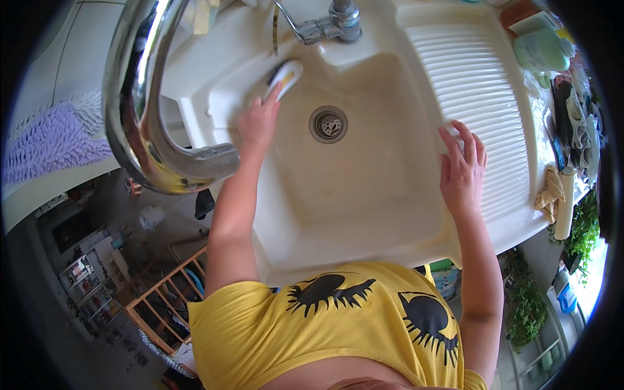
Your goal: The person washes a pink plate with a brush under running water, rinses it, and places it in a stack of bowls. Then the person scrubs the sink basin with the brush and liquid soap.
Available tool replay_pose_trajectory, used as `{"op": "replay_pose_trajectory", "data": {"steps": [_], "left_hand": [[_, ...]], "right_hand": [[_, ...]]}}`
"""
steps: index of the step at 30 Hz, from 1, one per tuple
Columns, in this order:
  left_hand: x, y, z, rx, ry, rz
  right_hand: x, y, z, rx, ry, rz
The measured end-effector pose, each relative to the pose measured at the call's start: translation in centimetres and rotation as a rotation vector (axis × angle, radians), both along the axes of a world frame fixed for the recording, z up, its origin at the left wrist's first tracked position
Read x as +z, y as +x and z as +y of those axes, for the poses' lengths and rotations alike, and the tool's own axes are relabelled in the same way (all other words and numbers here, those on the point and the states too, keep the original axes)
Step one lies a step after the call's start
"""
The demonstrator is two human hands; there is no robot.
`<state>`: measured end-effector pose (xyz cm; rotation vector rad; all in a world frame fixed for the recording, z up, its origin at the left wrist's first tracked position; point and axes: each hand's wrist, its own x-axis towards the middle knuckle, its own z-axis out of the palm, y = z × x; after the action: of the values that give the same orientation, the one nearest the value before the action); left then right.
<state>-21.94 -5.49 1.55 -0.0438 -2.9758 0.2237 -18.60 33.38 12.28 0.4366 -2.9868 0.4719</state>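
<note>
A white utility sink (370,185) with a round metal drain strainer (331,126) lies before me. My left hand (259,119) grips the near end of a white brush (287,77) with a yellowish inset; its dark bristle side rests against the sink's upper left inner slope. On the right, my right hand (463,158) rests on the border between the basin and the ribbed washboard (480,92), fingers spread, with nothing seen in it. The basin holds no visible standing water.
A large chrome spout (131,97) curves close over my left forearm. A metal faucet (336,24) stands behind the basin. Along the right rim are a green plastic bottle (542,50), a crumpled tan cloth (551,192) and bundled fabrics. A lilac chenille mat (53,139) lies at left.
</note>
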Motion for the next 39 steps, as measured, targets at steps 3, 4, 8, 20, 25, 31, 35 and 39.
{"op": "replay_pose_trajectory", "data": {"steps": [3, 4, 8, 20, 25, 31, 35, 39], "left_hand": [[3.0, -1.8, 0.2, -0.071, 0.070, 0.160], [2.5, -2.0, -0.1, -0.081, 0.029, 0.101], [-2.0, -1.0, -1.9, -0.070, -0.058, -0.324], [2.3, -2.3, -1.3, -0.135, 0.030, -0.146], [-2.4, -1.2, -1.3, -0.031, -0.103, -0.499], [-1.3, -0.8, -0.3, 0.223, 0.396, -0.525], [0.7, 2.7, 1.0, 0.220, 0.611, -0.473], [-1.2, 8.8, 2.2, 0.296, 0.797, -0.436]], "right_hand": [[-0.2, 0.0, 0.0, 0.007, 0.014, 0.023], [-0.1, -0.2, 0.0, 0.010, 0.013, 0.034], [0.2, 0.1, 0.0, 0.011, 0.020, -0.002], [0.2, 0.1, -0.1, 0.006, 0.010, 0.005], [0.3, 0.2, 0.0, 0.008, 0.004, 0.004], [0.6, 0.4, 0.0, 0.010, -0.028, 0.025], [0.4, 0.7, 0.3, -0.003, -0.051, 0.045], [0.3, 0.9, 0.3, -0.001, -0.052, 0.055]]}}
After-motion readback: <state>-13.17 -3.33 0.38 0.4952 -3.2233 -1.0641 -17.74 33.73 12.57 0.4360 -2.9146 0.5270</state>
